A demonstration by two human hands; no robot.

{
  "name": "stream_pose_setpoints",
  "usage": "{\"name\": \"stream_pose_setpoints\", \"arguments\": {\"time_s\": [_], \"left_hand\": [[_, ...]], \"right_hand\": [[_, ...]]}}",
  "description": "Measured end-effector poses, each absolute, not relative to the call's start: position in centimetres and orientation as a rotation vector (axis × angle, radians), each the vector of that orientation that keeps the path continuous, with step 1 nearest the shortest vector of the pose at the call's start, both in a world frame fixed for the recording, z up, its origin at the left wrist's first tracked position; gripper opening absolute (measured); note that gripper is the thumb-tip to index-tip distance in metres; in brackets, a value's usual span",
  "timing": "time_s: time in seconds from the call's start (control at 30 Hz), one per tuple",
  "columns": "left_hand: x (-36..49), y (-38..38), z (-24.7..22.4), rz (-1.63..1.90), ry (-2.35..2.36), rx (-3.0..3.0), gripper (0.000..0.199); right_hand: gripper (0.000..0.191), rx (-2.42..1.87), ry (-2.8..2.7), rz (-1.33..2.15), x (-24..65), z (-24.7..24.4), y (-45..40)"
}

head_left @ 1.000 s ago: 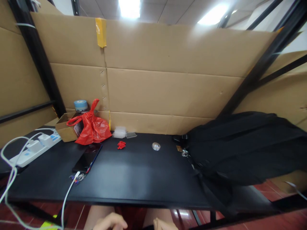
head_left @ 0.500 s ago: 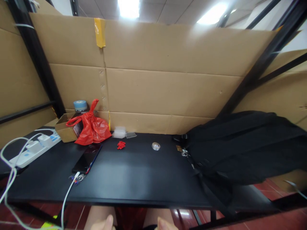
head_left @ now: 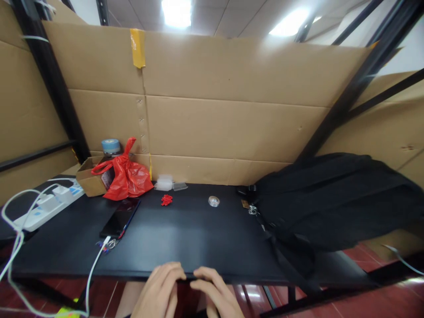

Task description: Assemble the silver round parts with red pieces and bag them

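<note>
My left hand point(head_left: 160, 289) is at the front edge of the black table point(head_left: 165, 251), fingers loosely bent and nothing visible in them. Facing it across a small gap, my right hand point(head_left: 217, 291) has its fingers slightly apart and also shows nothing held. The undersides of both hands are hidden. Farther back on the tabletop lie a small red bundle point(head_left: 166, 200) and a roll of clear tape point(head_left: 213, 201). Behind the red bundle, against the cardboard, are some small translucent plastic pieces point(head_left: 164, 182).
At left are a phone point(head_left: 121, 217) on a white charging cable, keys point(head_left: 112, 244), a power strip point(head_left: 49, 205), a red plastic bag point(head_left: 130, 179), a small cardboard box point(head_left: 91, 176) and a blue-lidded jar point(head_left: 111, 145). A black backpack point(head_left: 338, 198) covers the right end. Cardboard panels point(head_left: 225, 123) wall the back.
Both hands have come up from below the table's front edge to that edge, now much more in view. The view has shifted slightly; the tabletop objects stay put.
</note>
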State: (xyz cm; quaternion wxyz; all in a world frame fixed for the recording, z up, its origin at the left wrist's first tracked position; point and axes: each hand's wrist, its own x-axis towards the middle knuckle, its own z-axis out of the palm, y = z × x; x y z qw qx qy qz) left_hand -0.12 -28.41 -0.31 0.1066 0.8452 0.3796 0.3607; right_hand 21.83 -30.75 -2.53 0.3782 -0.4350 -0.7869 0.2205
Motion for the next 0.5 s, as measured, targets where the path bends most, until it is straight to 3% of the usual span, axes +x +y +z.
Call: {"name": "stream_pose_setpoints", "arguments": {"time_s": [0.13, 0.27, 0.5], "left_hand": [[-1.7, -26.1, -0.8, 0.787, 1.523, 2.734, 0.042], [-3.7, -23.0, -1.0, 0.515, 1.753, 2.706, 0.055], [-4.7, -20.6, 0.4, 0.323, 1.795, 2.604, 0.057]], "right_hand": [[0.050, -1.508, -2.128, 0.105, 23.5, -2.5, -29.2], [0.068, -1.894, -2.090, -0.024, 24.9, -2.7, -27.4], [0.058, -2.044, -2.081, -0.087, 25.1, -1.7, -25.9]]}}
